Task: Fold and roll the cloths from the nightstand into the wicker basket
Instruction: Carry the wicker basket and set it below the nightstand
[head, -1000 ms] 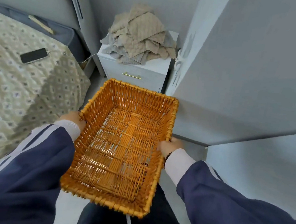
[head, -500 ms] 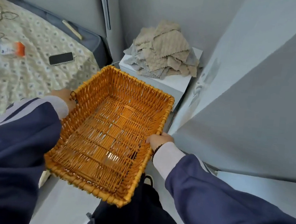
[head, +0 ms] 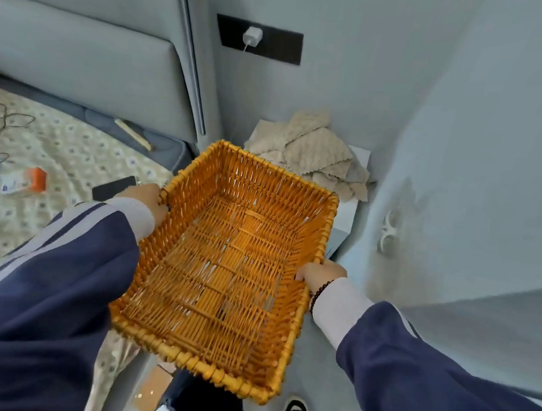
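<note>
Wicker basket [head: 223, 264]: orange weave, rectangular, empty; you carry it in the air, your left hand [head: 144, 200] and right hand [head: 319, 274] each curled round a side rim. Cloths [head: 318, 158]: beige heap, unfolded, on the nightstand [head: 347, 213] just beyond. Nothing rolled yet.

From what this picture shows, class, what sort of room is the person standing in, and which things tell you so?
Most likely a bedroom: a bed with a patterned quilted cover, a grey padded headboard behind it, and a white nightstand heaped with beige textured cloths.
</note>
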The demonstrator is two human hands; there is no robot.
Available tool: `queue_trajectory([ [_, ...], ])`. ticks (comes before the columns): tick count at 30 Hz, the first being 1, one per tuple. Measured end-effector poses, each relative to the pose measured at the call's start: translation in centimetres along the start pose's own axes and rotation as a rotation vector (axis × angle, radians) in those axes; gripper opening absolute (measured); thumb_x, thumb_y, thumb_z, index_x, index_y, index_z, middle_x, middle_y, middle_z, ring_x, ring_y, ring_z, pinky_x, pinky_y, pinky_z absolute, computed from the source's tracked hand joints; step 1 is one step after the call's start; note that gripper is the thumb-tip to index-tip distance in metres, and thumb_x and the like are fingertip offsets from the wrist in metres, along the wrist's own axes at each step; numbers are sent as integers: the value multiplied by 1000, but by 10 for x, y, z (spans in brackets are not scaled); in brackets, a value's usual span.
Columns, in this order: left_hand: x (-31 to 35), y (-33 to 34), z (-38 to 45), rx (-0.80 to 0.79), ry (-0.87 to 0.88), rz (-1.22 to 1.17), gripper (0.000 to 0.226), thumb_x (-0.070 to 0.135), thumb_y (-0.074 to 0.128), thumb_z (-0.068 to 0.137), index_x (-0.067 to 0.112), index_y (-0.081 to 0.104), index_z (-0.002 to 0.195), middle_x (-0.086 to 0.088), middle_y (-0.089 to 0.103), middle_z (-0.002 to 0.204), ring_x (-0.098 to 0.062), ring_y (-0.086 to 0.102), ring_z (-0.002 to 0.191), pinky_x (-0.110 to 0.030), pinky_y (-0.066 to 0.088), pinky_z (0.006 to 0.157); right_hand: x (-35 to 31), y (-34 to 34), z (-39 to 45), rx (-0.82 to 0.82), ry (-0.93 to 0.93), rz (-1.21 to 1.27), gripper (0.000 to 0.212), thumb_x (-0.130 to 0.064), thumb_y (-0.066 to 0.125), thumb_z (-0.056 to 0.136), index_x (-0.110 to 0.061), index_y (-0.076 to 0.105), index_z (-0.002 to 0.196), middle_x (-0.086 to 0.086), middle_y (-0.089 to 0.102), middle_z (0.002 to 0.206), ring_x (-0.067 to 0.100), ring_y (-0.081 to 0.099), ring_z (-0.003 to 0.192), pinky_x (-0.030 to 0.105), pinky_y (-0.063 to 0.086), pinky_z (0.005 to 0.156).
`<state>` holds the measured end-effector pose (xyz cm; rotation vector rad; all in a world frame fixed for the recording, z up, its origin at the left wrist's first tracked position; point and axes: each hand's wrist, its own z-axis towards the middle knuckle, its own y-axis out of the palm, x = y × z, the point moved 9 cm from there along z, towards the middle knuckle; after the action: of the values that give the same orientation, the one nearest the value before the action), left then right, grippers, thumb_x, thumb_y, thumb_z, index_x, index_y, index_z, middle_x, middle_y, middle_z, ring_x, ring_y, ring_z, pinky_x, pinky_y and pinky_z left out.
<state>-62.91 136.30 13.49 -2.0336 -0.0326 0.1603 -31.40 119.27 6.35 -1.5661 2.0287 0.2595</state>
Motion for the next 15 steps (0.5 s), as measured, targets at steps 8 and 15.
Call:
queue_trajectory([
  [8, 46, -6, 124, -96, 312, 169, 29, 30, 42, 99, 8, 48, 117, -11, 59, 98, -31, 61, 93, -34, 48, 72, -11, 38, 44, 244, 153, 171, 25, 6, 50, 76, -12, 68, 74, 14, 70, 85, 38, 67, 83, 50, 57, 79],
  [15, 103, -6, 166, -199, 574, 251, 28, 29, 43, 100, 10, 49, 120, -8, 57, 95, -25, 52, 78, -30, 41, 65, 11, 64, 54, 279, 366, 235, 39, 2, 53, 64, -9, 60, 100, 14, 66, 101, 40, 63, 93, 52, 54, 87],
])
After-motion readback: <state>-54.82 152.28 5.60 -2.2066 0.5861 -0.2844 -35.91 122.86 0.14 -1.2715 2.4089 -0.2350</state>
